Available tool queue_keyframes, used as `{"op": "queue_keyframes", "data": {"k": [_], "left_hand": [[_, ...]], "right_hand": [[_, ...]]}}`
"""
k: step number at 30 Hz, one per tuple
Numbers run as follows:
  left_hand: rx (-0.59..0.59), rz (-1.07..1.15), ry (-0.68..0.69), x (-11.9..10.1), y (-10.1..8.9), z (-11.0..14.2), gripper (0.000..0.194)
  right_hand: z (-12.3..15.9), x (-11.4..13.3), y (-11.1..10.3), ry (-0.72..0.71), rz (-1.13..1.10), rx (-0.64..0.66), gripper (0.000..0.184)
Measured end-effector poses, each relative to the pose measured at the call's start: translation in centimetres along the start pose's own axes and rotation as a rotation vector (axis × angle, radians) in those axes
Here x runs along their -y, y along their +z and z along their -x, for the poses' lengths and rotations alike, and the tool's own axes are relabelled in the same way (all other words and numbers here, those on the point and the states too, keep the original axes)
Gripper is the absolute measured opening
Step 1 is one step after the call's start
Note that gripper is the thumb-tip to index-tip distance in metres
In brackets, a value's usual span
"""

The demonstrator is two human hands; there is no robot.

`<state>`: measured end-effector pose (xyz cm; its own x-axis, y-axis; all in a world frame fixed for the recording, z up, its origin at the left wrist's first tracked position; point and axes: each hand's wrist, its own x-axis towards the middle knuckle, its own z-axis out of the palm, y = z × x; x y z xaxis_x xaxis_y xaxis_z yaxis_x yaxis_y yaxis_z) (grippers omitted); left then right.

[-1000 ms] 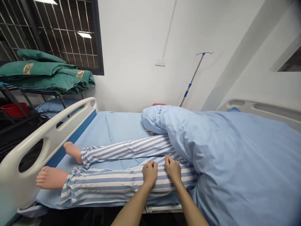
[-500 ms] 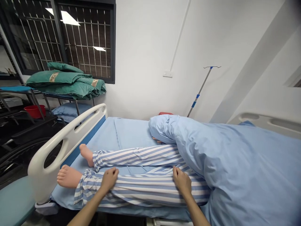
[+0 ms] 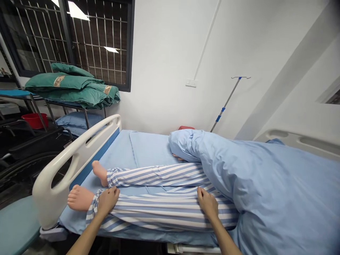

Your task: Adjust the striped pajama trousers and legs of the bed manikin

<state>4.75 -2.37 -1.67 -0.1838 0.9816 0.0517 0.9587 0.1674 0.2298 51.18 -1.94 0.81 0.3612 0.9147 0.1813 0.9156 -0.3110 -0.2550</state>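
The left hand, its fingers curled close together, pressed the blue-and-white striped cotton trouser leg of a manikin lying just beside the white plastic bed rail; the right hand, fingers pressed together, lay on that leg, well apart from the rail.

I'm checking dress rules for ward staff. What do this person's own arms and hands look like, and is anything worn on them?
The left hand and the right hand are bare, with no gloves, and no ring, watch or bracelet shows. The left forearm and the right forearm are slim and bare too, with no sleeve in view down to the picture's lower edge.
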Motion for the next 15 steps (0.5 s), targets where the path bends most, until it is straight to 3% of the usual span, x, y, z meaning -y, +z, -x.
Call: {"op": "queue_keyframes", "data": {"k": [4, 7, 10, 15], "left_hand": [[-0.011, 0.017, -0.03, 0.1, -0.2, -0.1, 0.035], [-0.022, 0.037, -0.041, 0.0, -0.3, -0.1, 0.035], [-0.03, 0.062, -0.049, -0.1, -0.2, 0.0, 0.035], [-0.021, 0.045, 0.017, 0.4, 0.2, -0.1, 0.033]], "right_hand": [[0.6, 1.3, 0.1, 0.113, -0.173, -0.067, 0.047], [2.7, 5.5, 1.5, 0.116, -0.28, -0.073, 0.048], [6.5, 12.7, 4.1, -0.047, -0.317, 0.027, 0.046], [13.4, 27.2, 8.1, -0.28, -0.406, 0.019, 0.048]]}}
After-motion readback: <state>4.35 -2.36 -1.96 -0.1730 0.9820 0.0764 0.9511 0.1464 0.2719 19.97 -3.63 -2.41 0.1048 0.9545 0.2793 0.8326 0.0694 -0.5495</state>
